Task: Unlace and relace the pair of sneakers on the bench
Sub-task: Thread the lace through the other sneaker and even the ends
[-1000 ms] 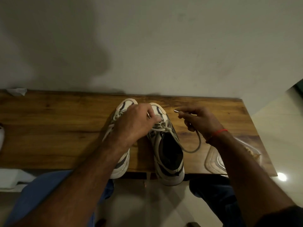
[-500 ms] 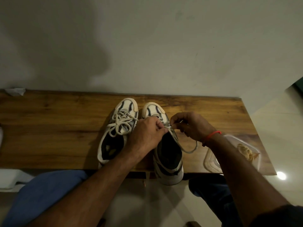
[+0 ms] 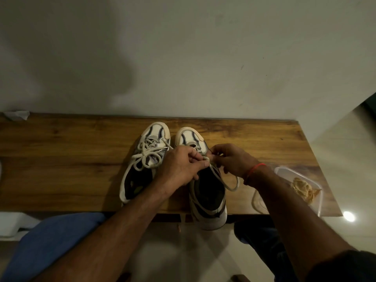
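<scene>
Two white sneakers with dark trim stand side by side on the wooden bench (image 3: 61, 159), toes toward the wall. The left sneaker (image 3: 142, 159) has its white lace tied in a loose bow. Over the tongue of the right sneaker (image 3: 207, 196), my left hand (image 3: 181, 167) pinches the white lace (image 3: 230, 185) near the top eyelets. My right hand (image 3: 234, 159) pinches the same lace just to the right, and a loop of it hangs down beside the shoe. The right shoe's heel sticks out over the bench's front edge.
A clear plastic container (image 3: 284, 174) with some tan stuff in it sits at the bench's right end, close to my right wrist. A crumpled white scrap (image 3: 17, 115) lies at the back left. The wall runs right behind the bench. My knees are below the front edge.
My left hand moved off the left sneaker to the right one, uncovering the tied bow. My right hand came in from the right, bringing the lace end to the shoe's tongue.
</scene>
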A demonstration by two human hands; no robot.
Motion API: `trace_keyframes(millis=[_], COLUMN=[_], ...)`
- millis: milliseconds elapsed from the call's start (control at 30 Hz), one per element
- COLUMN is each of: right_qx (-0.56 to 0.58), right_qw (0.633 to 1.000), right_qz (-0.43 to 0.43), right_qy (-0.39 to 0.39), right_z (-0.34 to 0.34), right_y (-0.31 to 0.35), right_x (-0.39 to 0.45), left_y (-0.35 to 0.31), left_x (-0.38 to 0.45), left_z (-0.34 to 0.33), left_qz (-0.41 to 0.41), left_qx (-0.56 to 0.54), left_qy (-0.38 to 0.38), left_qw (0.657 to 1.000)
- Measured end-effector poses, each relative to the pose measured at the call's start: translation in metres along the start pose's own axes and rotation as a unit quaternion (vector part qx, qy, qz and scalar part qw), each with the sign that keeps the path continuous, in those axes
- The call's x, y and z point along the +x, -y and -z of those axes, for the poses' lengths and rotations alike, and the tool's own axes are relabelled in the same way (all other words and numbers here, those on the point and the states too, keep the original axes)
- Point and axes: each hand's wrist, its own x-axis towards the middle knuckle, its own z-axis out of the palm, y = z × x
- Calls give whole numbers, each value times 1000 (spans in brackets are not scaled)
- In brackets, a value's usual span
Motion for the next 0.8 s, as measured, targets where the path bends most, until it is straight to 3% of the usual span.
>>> trace_keyframes(millis=[133, 300, 367, 433, 533, 600, 633, 800], right_qx=[20, 60, 60, 65, 52, 48, 50, 57], right_qw=[1000, 998, 998, 998, 999, 999, 998, 997], right_qz=[0, -13, -7, -3, -3, -4, -2, 10], right_qy=[-4, 8, 10, 3, 5, 20, 29, 57], right_z=[5, 14, 14, 14, 17, 19, 20, 22], right_y=[2, 0, -1, -2, -3, -3, -3, -2], right_x=[-2, -3, -3, -3, -3, -4, -4, -7], left_y=[-2, -4, -4, -2, 0, 0, -1, -4], left_x=[0, 7, 10, 15, 26, 28, 27, 19], left_z=[2, 25, 39, 53, 65, 64, 61, 56], left_qz=[-16, 34, 76, 118, 125, 117, 119, 136], left_qx=[45, 70, -7, -163, -429, -515, -522, -379], left_qy=[-16, 26, 40, 36, -16, -36, -37, 53], left_qw=[999, 997, 996, 979, 895, 848, 844, 914])
